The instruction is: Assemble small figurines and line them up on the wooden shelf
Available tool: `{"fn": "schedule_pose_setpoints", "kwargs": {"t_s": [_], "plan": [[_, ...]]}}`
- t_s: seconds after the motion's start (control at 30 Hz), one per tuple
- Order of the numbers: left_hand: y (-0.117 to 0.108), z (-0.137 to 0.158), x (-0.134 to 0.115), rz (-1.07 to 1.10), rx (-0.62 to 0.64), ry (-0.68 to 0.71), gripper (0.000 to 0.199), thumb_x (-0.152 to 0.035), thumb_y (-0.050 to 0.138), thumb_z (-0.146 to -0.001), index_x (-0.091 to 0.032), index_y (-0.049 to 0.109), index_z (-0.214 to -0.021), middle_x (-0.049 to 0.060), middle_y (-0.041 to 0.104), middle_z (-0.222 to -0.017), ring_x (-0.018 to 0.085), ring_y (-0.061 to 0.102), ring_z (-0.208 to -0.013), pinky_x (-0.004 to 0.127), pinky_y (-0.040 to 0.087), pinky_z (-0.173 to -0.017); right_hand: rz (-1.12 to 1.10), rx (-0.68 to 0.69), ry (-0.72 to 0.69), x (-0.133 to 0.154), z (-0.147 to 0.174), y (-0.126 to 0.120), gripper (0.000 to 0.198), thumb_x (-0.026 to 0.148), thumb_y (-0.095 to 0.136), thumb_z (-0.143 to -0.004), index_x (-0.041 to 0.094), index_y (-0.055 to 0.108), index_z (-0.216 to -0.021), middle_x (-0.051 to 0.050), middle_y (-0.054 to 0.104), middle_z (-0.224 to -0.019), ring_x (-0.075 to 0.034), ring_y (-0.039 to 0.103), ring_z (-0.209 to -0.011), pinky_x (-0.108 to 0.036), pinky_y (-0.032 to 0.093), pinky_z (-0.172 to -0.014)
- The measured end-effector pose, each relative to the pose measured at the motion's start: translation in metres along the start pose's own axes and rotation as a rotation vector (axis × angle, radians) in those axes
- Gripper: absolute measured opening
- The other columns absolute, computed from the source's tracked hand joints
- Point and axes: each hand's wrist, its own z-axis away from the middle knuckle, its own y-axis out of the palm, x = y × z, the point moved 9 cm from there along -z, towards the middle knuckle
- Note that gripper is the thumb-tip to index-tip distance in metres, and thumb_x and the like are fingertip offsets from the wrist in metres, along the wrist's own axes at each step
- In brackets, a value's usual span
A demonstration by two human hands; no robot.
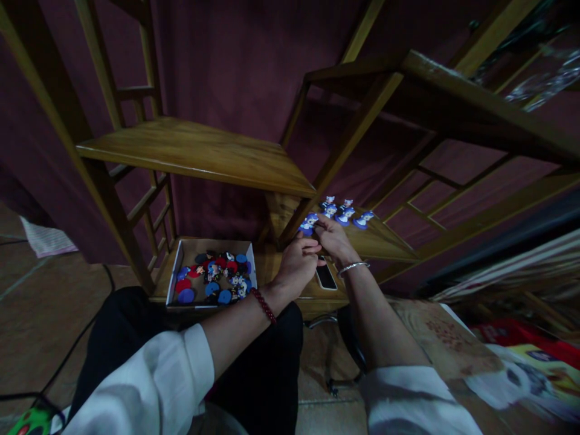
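Observation:
A small blue-and-white figurine (pixel 309 224) on a round blue base is at my fingertips, at the left edge of the low wooden shelf. My left hand (pixel 296 264), a dark red bead bracelet on its wrist, has its fingers curled in just below the base. My right hand (pixel 336 241), with a silver bangle, closes its fingers at the figurine's right side; the fingers partly hide the exact grip. Behind and right of it, several similar figurines (pixel 345 215) stand upright on the shelf.
An open white box (pixel 173 275) with several figurines and coloured round bases sits on the lower board to the left. A phone (pixel 325 273) lies beneath my hands. Wooden posts and an upper shelf (pixel 194 148) frame the area. A patterned stool (pixel 446 338) stands right.

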Motion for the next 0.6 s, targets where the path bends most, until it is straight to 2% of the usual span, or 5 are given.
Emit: {"fn": "schedule_pose_setpoints", "kwargs": {"t_s": [0.1, 0.3, 0.6], "plan": [[0.0, 0.0002, -0.0003, -0.013, -0.006, -0.006, 0.032, 0.006, 0.04, -0.068, -0.008, 0.062, -0.087, 0.015, 0.061, -0.114, 0.021, 0.061, -0.1, 0.024, 0.055, -0.07, 0.011, -0.006, 0.001, 0.0017, 0.0005, -0.0008, 0.031, 0.021, 0.045, -0.064, 0.022, 0.063, -0.089, 0.002, 0.065, -0.078, -0.014, 0.054, -0.067, -0.027, 0.045, -0.069], [0.0005, -0.0004, 0.0, -0.048, -0.008, -0.013, 0.034, 0.006, 0.04, -0.07, -0.01, 0.062, -0.091, 0.012, 0.06, -0.117, 0.019, 0.061, -0.1, 0.017, 0.053, -0.063, 0.04, 0.005, -0.009, 0.0038, 0.002, -0.0004, 0.033, 0.019, 0.044, -0.065, 0.02, 0.062, -0.092, 0.002, 0.064, -0.075, -0.013, 0.053, -0.063, -0.026, 0.045, -0.065], [0.0007, -0.0032, 0.0037, -0.082, 0.016, -0.005, 0.038, 0.006, 0.04, -0.07, -0.007, 0.06, -0.1, 0.015, 0.061, -0.112, 0.019, 0.063, -0.095, 0.018, 0.053, -0.063, -0.044, 0.017, -0.035, 0.005, 0.0013, 0.0033, 0.041, 0.018, 0.044, -0.066, 0.02, 0.06, -0.103, 0.001, 0.066, -0.079, -0.013, 0.056, -0.066, -0.027, 0.047, -0.07]]}}
